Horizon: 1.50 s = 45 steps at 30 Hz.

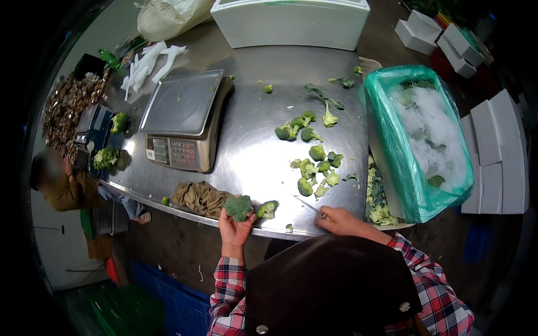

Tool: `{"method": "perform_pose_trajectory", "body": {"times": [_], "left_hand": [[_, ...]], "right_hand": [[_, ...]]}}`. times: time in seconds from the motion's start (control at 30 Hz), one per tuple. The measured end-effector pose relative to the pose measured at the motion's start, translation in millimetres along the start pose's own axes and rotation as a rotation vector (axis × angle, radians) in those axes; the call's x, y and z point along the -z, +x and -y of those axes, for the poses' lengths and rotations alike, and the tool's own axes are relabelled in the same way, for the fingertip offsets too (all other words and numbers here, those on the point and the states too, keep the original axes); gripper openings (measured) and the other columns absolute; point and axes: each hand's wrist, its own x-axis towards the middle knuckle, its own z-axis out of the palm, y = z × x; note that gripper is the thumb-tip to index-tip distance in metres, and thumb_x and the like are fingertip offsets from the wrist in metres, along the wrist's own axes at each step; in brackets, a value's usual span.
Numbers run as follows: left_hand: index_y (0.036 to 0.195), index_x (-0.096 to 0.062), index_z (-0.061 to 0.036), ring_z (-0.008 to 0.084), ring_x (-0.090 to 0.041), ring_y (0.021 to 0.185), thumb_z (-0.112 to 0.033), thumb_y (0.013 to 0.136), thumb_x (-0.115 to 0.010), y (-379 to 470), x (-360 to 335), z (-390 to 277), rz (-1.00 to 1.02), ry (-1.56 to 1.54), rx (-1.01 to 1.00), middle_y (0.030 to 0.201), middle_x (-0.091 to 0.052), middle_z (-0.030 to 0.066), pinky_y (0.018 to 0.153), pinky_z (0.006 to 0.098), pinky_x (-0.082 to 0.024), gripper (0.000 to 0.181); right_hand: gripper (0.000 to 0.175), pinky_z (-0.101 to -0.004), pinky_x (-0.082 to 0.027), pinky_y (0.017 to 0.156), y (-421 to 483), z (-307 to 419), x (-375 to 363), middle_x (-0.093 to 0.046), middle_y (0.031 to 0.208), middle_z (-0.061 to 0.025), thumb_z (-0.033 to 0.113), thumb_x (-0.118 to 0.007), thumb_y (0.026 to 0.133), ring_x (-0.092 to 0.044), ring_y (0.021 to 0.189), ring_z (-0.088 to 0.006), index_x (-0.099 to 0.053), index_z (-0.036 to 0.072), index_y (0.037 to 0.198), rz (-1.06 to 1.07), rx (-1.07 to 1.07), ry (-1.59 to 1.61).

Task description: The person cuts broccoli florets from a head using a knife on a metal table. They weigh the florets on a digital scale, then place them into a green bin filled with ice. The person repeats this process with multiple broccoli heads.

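Observation:
My left hand [235,231] holds a broccoli head [238,208] at the front edge of the stainless steel table [252,138]. Right beside it, a cut piece of broccoli [267,209] lies on the steel. In my right hand [338,220] is a knife [305,203], its thin blade pointing away and to the left, apart from any broccoli. Several loose broccoli florets [309,169] are scattered beyond the knife. A broccoli stem piece [329,117] and leaf scraps [323,97] lie farther back.
Left of centre stands a digital scale [180,122], with a crumpled brown cloth [199,196] in front. A foam box lined with green plastic [380,96] holds ice at right, above a bin of trimmings [374,201]. A white foam box [290,27] stands behind. Another person [75,189] is at left.

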Motion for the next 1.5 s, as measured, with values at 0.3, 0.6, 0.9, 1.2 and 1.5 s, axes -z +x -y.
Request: {"method": "perform_pose_trajectory", "body": {"times": [0.3, 0.6, 0.9, 1.2, 1.5], "left_hand": [[0.080, -0.053, -0.0067, 0.0158, -0.057, 0.069, -0.023, 0.093, -0.049, -9, 2, -19, -0.222, 0.415, -0.195, 0.076, -0.056, 0.0041, 0.059, 0.0312, -0.050, 0.021], [0.120, -0.056, -0.0151, 0.0205, -0.055, 0.092, -0.030, 0.075, -0.071, 7, -21, 11, 0.084, 1.783, -0.346, 0.099, -0.052, 0.0082, 0.078, 0.0323, -0.045, 0.049], [0.117, -0.057, -0.0164, 0.0262, -0.060, 0.081, -0.032, 0.080, -0.062, 27, -19, 7, 0.110, 2.165, -0.126, 0.096, -0.056, 0.0087, 0.072, 0.0371, -0.048, 0.040], [0.122, -0.050, -0.0225, 0.0314, -0.058, 0.092, -0.025, 0.071, -0.069, 20, -39, 30, 0.238, 2.304, -0.107, 0.111, -0.052, 0.0138, 0.076, 0.0398, -0.050, 0.055], [0.131, -0.028, -0.0213, 0.0311, -0.060, 0.089, -0.010, 0.087, -0.050, 29, -59, 73, -0.118, 0.443, 0.277, 0.112, -0.051, 0.0163, 0.058, 0.0396, -0.056, 0.050]], "right_hand": [[0.022, -0.0479, -0.047, 0.064, 27, 9, -25, -0.060, 0.072, -0.0230, 0.022, -0.051, 0.086, -0.060, 0.069, -0.0404, -0.048, 0.000, 0.090, 0.182, 0.184, -0.343], [0.017, -0.0484, -0.048, 0.065, 39, -9, -46, -0.063, 0.076, -0.0198, 0.010, -0.040, 0.083, -0.061, 0.071, -0.0387, -0.048, 0.000, 0.094, 0.180, 0.016, -0.537], [0.020, -0.0470, -0.048, 0.066, 7, -10, -9, -0.063, 0.077, -0.0195, 0.017, -0.048, 0.081, -0.062, 0.074, -0.0367, -0.052, 0.001, 0.091, 0.155, -0.036, -0.539], [0.033, -0.0421, -0.049, 0.069, 25, -15, 49, -0.051, 0.098, -0.0174, 0.015, -0.061, 0.077, -0.058, 0.078, -0.0361, -0.050, 0.007, 0.108, -0.564, 0.121, -0.288], [0.083, -0.0411, -0.052, 0.071, 99, 10, 83, -0.037, 0.128, -0.0297, 0.008, -0.065, 0.063, -0.062, 0.078, -0.0379, -0.031, 0.024, 0.138, -0.186, 0.025, -0.644]]}}
